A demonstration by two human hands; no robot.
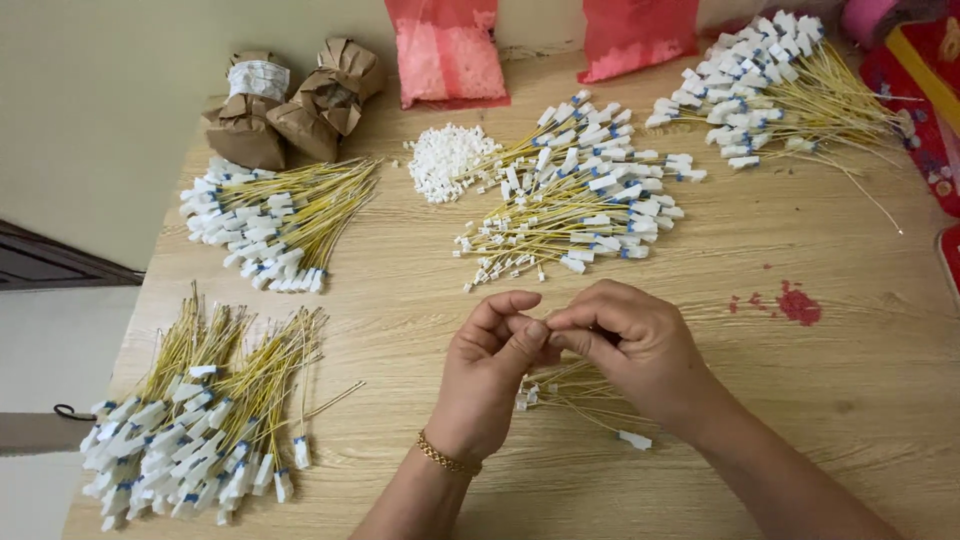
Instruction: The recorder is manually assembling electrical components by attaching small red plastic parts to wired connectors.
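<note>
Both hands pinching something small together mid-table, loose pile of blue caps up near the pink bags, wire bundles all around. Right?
One error: the loose pile of caps is white, not blue, as the head view shows. The left hand and right hand do meet mid-table, with wire bundles around.

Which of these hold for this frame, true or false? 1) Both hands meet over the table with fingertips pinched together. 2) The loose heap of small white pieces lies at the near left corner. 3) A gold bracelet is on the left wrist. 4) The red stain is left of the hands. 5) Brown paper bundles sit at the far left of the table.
1) True: the left hand and right hand pinch together above a few yellow wires.
2) False: the heap of small white pieces lies far across the table, near the pink bags.
3) True: the gold bracelet circles the left wrist.
4) False: the red stain is to their right.
5) True: the brown paper bundles sit there.
</note>
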